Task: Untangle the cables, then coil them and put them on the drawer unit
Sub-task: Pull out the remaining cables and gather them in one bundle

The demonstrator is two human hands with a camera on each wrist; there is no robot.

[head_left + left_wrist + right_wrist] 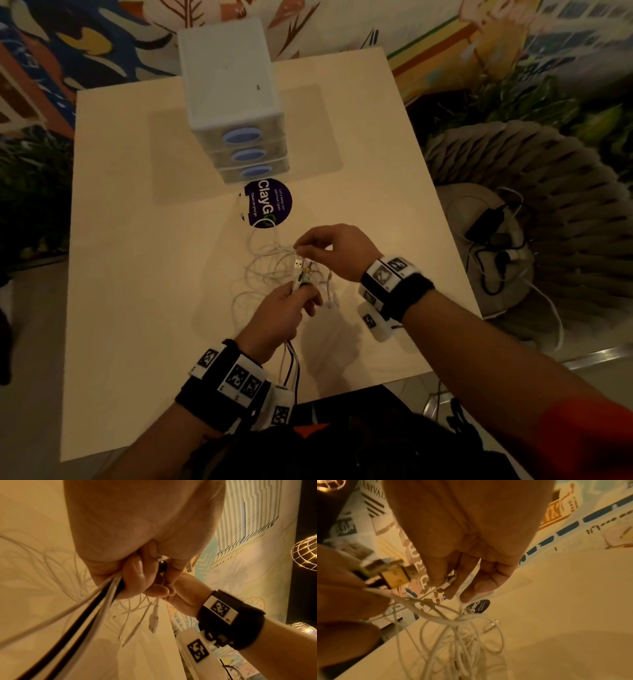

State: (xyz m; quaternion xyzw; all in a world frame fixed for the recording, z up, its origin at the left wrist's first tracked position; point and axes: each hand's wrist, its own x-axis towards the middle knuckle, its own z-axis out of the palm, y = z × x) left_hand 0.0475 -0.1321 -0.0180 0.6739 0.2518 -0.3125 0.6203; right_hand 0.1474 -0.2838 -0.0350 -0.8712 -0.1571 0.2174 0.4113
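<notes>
A tangle of thin white cables (274, 270) (458, 635) lies on the pale table (144, 240), partly lifted. My left hand (281, 315) (137, 577) grips a bundle of USB plugs (301, 272) (392, 574) with white and black cable ends trailing toward me. My right hand (329, 250) (453, 580) pinches a white cable strand just beyond those plugs. Loose plug ends (152, 620) dangle under the hands. The white drawer unit (229, 89) with blue oval handles stands at the table's far side, nothing on its top.
A round dark sticker (269, 202) lies on the table in front of the drawer unit. Right of the table stands a ribbed paper stool (534, 212) holding a black adapter with cables (489, 226). The table's near edge is close to my body.
</notes>
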